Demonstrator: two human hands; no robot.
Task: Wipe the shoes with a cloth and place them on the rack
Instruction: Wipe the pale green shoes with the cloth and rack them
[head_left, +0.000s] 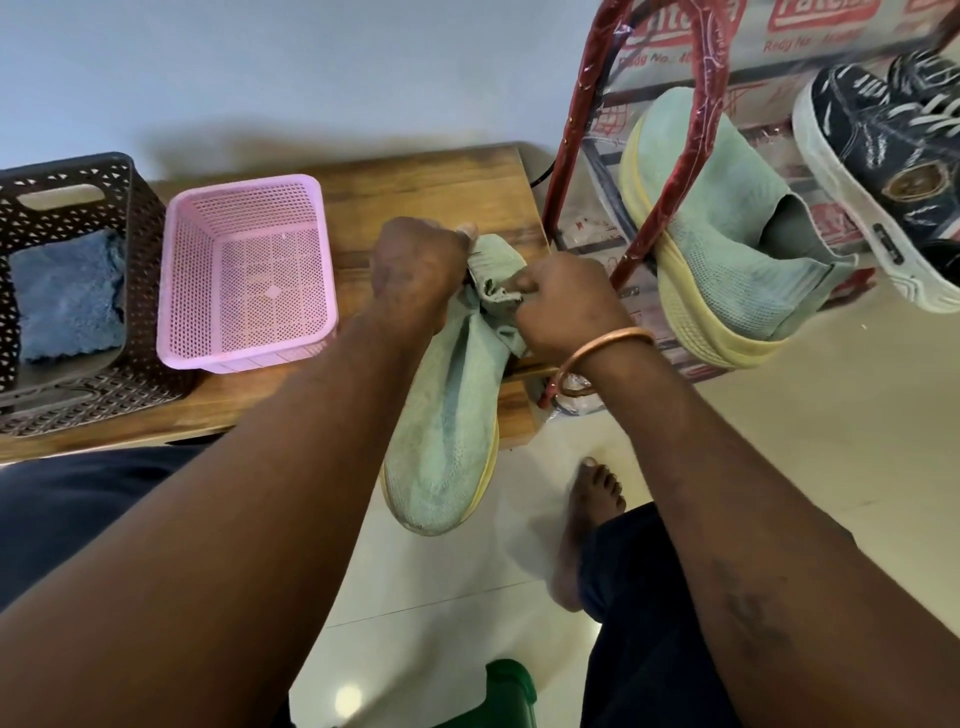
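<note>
A pale green knit shoe (441, 431) with a yellow sole is held over the edge of a wooden table (431, 182), toe toward me. My left hand (415, 265) grips its heel end. My right hand (566, 306), with a copper bangle at the wrist, pinches the folded collar of the same shoe. Its matching green shoe (727, 244) sits on the red-framed rack (670, 182) at the right. A blue cloth (67, 296) lies in a dark perforated basket (78, 176) at the far left.
An empty pink perforated basket (249, 270) stands on the table between the dark basket and my hands. A dark sneaker (883, 171) with white laces rests on the rack at the far right. My bare foot (592, 509) is on the tiled floor; a green object (504, 691) lies below.
</note>
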